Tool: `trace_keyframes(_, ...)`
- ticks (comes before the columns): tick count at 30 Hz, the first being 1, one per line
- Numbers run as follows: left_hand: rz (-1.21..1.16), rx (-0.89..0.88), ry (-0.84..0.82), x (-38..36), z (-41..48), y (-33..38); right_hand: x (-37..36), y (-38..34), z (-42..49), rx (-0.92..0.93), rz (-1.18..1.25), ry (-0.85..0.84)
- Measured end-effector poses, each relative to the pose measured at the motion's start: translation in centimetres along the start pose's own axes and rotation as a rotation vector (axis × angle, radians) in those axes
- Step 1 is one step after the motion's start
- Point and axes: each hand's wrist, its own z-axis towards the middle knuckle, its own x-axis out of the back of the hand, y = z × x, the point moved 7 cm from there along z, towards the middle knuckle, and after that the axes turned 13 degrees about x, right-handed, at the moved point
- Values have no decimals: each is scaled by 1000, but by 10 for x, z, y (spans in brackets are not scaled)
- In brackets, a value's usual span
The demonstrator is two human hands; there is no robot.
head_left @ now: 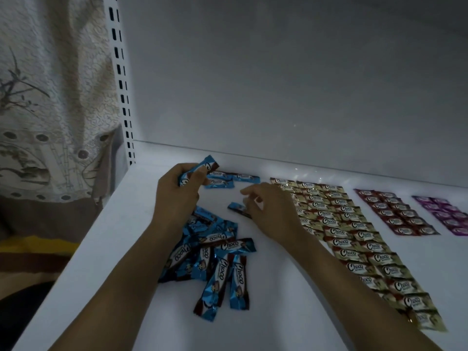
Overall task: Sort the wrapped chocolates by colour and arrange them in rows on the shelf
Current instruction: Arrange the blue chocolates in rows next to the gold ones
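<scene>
A loose heap of blue wrapped chocolates (215, 252) lies on the white shelf (291, 300). My left hand (177, 196) grips blue chocolates (200, 168) above the heap. My right hand (268, 209) pinches a single blue chocolate (236, 208) lying on the shelf. Three blue chocolates (228, 179) lie in a row near the back wall. To the right sit rows of gold chocolates (354, 239), red chocolates (395, 211) and purple chocolates (445, 214).
A slotted white upright (122, 97) borders the shelf on the left, with a patterned curtain (50, 97) beyond it. The shelf's grey back wall (278, 84) rises behind the rows. The shelf's left edge drops off beside my left forearm.
</scene>
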Motion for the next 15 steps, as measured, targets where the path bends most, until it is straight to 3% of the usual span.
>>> trace_keyframes(5, -28, -12, -10, 0, -1, 3, -7, 2, -8, 29, -159, -199)
trace_keyframes(11, -31, -14, -19, 1, -3, 4, 0, 4, 0, -17, 7, -110)
trace_keyframes(15, -26, -17, -14, 0, -2, 4, 8, 7, -3, 205, 94, -150)
